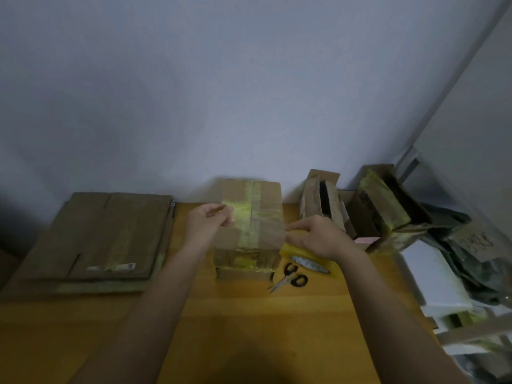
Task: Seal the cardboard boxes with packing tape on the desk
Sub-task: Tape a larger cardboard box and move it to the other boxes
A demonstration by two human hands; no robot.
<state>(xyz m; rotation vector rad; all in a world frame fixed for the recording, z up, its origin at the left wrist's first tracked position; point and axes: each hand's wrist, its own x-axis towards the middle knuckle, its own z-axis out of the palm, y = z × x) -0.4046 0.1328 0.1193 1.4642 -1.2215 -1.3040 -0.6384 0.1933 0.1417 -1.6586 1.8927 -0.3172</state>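
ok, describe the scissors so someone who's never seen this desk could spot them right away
Start at the wooden desk and find the taped cardboard box standing at its middle. Just right of the box's near corner, below the yellow tape roll the right hand grips, lie the scissors. They are the only small metal tool there, with two black loop handles and pale blades pointing toward the person.

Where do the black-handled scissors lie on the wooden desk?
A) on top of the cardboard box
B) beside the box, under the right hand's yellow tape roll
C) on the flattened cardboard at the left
B: the black-handled scissors lie on the wooden desk, just below the yellow tape roll.
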